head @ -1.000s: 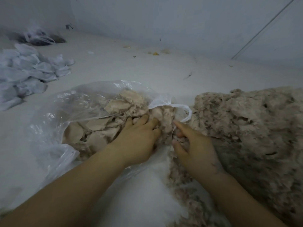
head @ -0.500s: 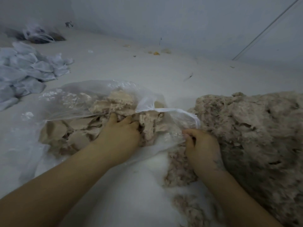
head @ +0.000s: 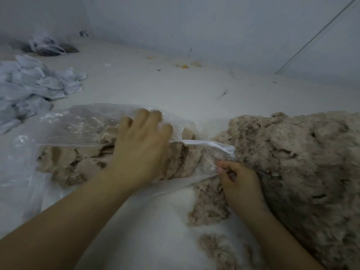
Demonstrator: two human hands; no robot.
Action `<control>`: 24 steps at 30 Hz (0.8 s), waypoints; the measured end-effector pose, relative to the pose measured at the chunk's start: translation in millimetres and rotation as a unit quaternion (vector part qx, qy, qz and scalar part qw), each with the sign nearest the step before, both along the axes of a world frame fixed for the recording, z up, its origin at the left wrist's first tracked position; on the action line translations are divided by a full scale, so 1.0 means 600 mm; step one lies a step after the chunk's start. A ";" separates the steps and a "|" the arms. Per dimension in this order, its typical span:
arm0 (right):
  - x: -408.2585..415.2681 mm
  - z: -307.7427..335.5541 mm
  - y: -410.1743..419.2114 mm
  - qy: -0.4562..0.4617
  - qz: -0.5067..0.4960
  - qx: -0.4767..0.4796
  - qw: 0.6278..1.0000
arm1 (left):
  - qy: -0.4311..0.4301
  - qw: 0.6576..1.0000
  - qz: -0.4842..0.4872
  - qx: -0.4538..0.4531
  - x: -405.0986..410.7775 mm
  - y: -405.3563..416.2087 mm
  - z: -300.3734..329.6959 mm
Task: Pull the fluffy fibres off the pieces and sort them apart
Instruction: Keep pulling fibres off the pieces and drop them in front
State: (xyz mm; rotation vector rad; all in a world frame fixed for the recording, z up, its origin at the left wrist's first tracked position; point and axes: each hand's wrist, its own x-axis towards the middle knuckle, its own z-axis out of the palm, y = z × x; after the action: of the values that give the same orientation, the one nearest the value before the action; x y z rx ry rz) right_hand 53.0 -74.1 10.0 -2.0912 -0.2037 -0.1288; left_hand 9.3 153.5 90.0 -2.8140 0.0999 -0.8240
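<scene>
1. The clear plastic bag (head: 83, 123) lies on the white surface (head: 155, 88), holding beige pieces (head: 64, 162) with fluffy fibre on them.
2. The right hand (head: 240, 179) pinches the bag's near rim, fingers curled, just beside the big fibre heap (head: 292, 162).
3. The left hand (head: 140, 149) reaches over the bag's mouth, fingers spread and straight (fingertips against the upper film), holding nothing.
4. Pale blue pieces (head: 29, 84) lie far left, well apart.
</scene>
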 end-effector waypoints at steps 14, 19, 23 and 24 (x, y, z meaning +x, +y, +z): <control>-0.010 0.001 0.001 0.015 0.028 0.107 0.994 | 0.067 0.973 -0.175 -0.132 -0.013 -0.028 -0.049; -0.011 0.002 -0.003 0.013 0.006 0.096 0.995 | 0.124 0.962 -0.239 -0.034 0.016 -0.013 -0.054; -0.011 0.004 -0.009 0.018 0.002 0.100 0.995 | 0.128 0.982 -0.106 -0.092 0.056 0.022 -0.046; -0.011 0.005 -0.009 0.021 -0.001 0.105 0.994 | 0.142 0.983 -0.070 -0.089 0.062 0.027 -0.042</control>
State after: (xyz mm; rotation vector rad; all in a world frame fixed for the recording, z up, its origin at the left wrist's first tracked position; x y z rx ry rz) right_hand 46.2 -79.6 12.9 -1.8838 -0.1560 -0.1031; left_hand 46.3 169.4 65.1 -3.1083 0.2843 -0.4711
